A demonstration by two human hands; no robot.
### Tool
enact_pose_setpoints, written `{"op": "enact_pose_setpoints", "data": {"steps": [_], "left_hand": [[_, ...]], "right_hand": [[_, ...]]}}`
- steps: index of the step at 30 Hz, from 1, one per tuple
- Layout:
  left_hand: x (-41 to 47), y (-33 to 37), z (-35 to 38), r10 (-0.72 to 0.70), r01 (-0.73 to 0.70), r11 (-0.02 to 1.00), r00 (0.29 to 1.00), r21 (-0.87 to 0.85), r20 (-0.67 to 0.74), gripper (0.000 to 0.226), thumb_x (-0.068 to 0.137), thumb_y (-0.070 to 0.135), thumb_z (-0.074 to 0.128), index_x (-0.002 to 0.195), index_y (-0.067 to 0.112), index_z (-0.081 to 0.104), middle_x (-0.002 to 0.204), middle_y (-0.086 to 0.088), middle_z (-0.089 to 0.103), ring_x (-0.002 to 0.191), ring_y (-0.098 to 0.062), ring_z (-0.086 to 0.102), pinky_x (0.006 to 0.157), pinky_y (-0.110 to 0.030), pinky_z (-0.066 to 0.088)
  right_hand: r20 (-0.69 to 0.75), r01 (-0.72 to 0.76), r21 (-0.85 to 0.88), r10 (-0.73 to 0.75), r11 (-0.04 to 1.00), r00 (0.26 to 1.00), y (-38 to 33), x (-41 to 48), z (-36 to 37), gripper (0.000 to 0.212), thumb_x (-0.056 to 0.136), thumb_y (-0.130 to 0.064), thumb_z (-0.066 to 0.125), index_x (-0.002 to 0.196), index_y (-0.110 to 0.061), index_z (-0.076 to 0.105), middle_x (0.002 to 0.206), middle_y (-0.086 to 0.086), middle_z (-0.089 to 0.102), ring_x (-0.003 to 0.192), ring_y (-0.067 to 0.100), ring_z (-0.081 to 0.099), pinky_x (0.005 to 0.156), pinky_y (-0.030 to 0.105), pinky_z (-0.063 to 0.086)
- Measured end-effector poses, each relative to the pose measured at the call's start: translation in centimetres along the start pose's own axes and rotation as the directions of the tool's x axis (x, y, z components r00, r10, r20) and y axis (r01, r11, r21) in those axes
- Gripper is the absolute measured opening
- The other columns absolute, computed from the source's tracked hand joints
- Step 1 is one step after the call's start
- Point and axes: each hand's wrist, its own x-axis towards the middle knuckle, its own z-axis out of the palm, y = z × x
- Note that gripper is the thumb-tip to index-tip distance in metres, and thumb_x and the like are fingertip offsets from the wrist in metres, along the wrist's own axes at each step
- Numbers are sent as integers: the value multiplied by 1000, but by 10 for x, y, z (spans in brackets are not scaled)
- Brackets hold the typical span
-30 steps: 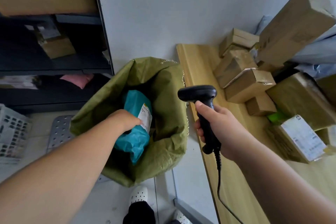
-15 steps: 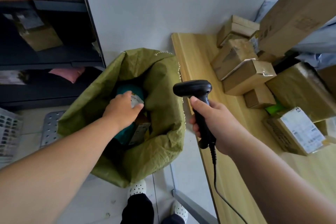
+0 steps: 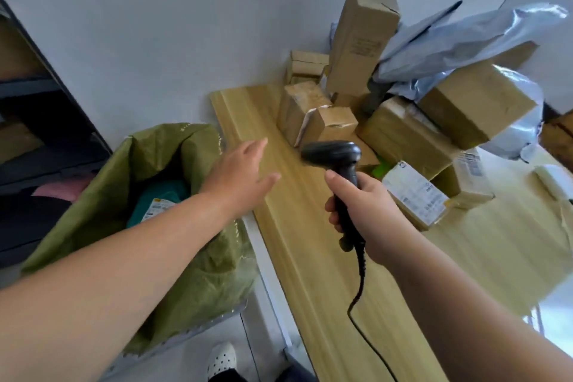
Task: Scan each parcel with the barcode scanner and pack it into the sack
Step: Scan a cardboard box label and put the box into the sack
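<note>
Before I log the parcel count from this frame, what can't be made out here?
Head view only.
Teal plastic parcel in the green woven sack: mostly hidden by the left forearm and sack wall; label unreadable.
White label on the brown cardboard box: print blurred, edge behind the right hand gripping the black barcode scanner.
Silver-grey plastic mailer: lower part behind stacked boxes.

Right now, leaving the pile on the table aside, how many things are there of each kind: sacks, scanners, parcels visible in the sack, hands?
sack: 1
barcode scanner: 1
teal parcel visible in the sack: 1
hands: 2, left hand empty, right hand gripping the scanner
Total: 5
</note>
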Motion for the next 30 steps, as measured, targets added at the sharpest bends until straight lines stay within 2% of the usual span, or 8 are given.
{"op": "enact_pose_setpoints", "data": {"steps": [5, 8, 11, 14, 19, 24, 27, 30], "left_hand": [[23, 85, 37, 130, -135, 988, 989, 69, 69, 73, 93, 50, 52, 152, 24, 19, 156, 3, 25, 142, -18, 24, 112, -36, 27], [38, 140, 66, 148, -152, 988, 981, 27, 124, 74, 92, 48, 54, 152, 24, 19, 156, 3, 25, 142, -18, 24, 111, -37, 29], [54, 185, 97, 85, -81, 996, 978, -32, 189, 76, 91, 45, 58, 152, 24, 18, 157, 0, 25, 142, -21, 28, 108, -39, 34], [72, 213, 127, -22, 37, 998, 964, -49, 264, 80, 90, 45, 60, 152, 19, 18, 156, -4, 28, 140, -25, 32, 109, -39, 33], [95, 232, 161, -179, 213, 973, 936, -85, 302, 77, 91, 38, 61, 151, 12, 21, 148, -10, 40, 134, -28, 41, 105, -34, 34], [108, 224, 183, -258, 330, 917, 920, -226, 295, 53, 90, 30, 63, 137, 15, 43, 129, -5, 59, 106, -22, 58, 92, -29, 44], [102, 217, 186, -283, 360, 901, 911, -243, 301, 53, 85, 37, 66, 132, 21, 47, 122, 0, 62, 107, -22, 61, 96, -37, 48], [88, 209, 178, -327, 406, 884, 890, -231, 317, 62, 72, 60, 64, 122, 26, 51, 113, 5, 65, 97, -19, 64, 87, -36, 53]], "right_hand": [[-97, 1, 11, 0, 1000, 995, 27, -1, -85, 23, 95, -40, 60, 99, -18, 60, 72, 2, 63, 57, 12, 56, 54, 27, 48], [-148, 13, 64, -3, 998, 989, 44, 0, -138, 21, 95, -34, 62, 97, -13, 60, 70, 4, 60, 54, 12, 54, 53, 26, 48], [-174, -6, 69, 18, 998, 985, 61, 7, -184, 15, 92, -24, 68, 101, -15, 60, 72, 5, 61, 58, 14, 56, 55, 25, 49], [-247, -13, -52, 0, 999, 969, 82, 23, -219, 14, 88, -16, 69, 96, -22, 59, 78, 7, 65, 62, 16, 61, 58, 31, 53], [-288, 56, -155, -99, 986, 952, 106, 53, -249, 14, 89, -18, 65, 91, -30, 58, 83, 2, 69, 79, 20, 66, 75, 43, 56], [-237, 45, -91, -65, 995, 969, 120, 80, -246, 17, 89, -19, 64, 103, -28, 61, 89, -8, 68, 81, 14, 65, 74, 38, 57], [-200, 43, -47, -52, 998, 978, 124, 84, -239, 15, 89, -16, 64, 99, -27, 60, 92, -4, 69, 79, 13, 65, 67, 35, 54], [-173, 66, -98, -82, 993, 982, 122, 83, -236, 19, 88, -17, 64, 91, -34, 56, 91, -5, 68, 83, 15, 65, 76, 41, 58]]}}
